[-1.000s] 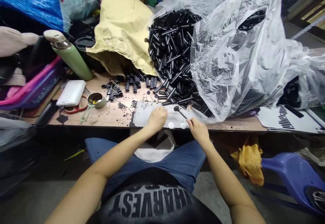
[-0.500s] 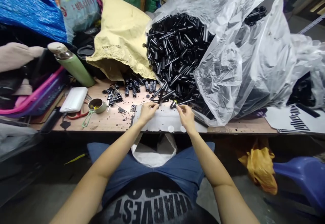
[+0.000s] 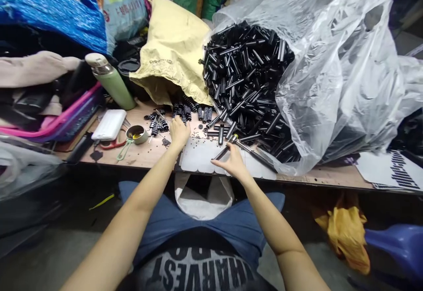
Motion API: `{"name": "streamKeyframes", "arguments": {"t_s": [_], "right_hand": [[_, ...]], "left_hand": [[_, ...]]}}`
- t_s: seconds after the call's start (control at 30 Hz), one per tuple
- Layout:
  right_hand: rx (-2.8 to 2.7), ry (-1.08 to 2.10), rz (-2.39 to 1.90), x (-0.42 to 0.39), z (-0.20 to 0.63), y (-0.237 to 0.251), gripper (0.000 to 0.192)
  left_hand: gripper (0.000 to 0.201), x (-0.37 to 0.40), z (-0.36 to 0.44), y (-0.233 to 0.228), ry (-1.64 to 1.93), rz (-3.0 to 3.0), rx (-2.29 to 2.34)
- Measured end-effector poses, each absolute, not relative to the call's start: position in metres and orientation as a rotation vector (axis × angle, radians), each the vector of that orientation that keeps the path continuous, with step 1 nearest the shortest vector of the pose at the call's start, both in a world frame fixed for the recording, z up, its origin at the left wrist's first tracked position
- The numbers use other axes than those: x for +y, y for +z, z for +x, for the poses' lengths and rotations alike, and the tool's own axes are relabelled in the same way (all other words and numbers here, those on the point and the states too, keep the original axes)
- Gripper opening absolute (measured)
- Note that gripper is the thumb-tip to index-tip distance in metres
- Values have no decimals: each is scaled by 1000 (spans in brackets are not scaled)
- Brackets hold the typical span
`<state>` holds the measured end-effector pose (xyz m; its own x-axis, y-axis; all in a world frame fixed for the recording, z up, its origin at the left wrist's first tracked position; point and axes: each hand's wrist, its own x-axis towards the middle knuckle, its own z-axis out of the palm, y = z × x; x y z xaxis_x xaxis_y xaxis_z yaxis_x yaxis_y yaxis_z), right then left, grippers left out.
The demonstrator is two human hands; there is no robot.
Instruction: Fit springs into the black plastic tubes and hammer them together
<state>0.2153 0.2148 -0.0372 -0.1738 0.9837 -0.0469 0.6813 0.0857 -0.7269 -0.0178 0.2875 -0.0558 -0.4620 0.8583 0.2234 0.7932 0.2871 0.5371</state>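
"HARVEST" shirt print (image 3: pixel 198 270), upside down

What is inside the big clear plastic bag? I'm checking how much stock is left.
The clear plastic bag holds a heap of black tubes spilling from its mouth onto the table. Deeper in, crumpled plastic hides the contents.

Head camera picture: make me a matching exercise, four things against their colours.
Things:
1. flask
2. sack
3. power bank
4. tubes

Colours:
a. black
b. white
c. green
d. pale yellow

Pairs: 1-c, 2-d, 3-b, 4-a.
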Motion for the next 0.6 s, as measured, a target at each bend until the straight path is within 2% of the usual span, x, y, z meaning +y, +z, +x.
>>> {"name": "streamKeyframes", "arguments": {"t_s": [0.17, 0.4, 0.5, 0.6], "right_hand": [[-2193, 574, -1623, 203, 215, -58, 97], [-2228, 426, -1663, 216, 224, -61, 97], [-2236, 340, -1669, 219, 227, -55, 96], [-2238, 279, -1560, 227, 220, -46, 74]], "left_hand": [[32, 327, -30, -59, 635, 1538, 2394], [37, 277, -40, -72, 1145, 1769, 1966], [37, 242, -49, -64, 1159, 1841, 1870], [35, 210, -61, -48, 914, 2008, 1793]]}}
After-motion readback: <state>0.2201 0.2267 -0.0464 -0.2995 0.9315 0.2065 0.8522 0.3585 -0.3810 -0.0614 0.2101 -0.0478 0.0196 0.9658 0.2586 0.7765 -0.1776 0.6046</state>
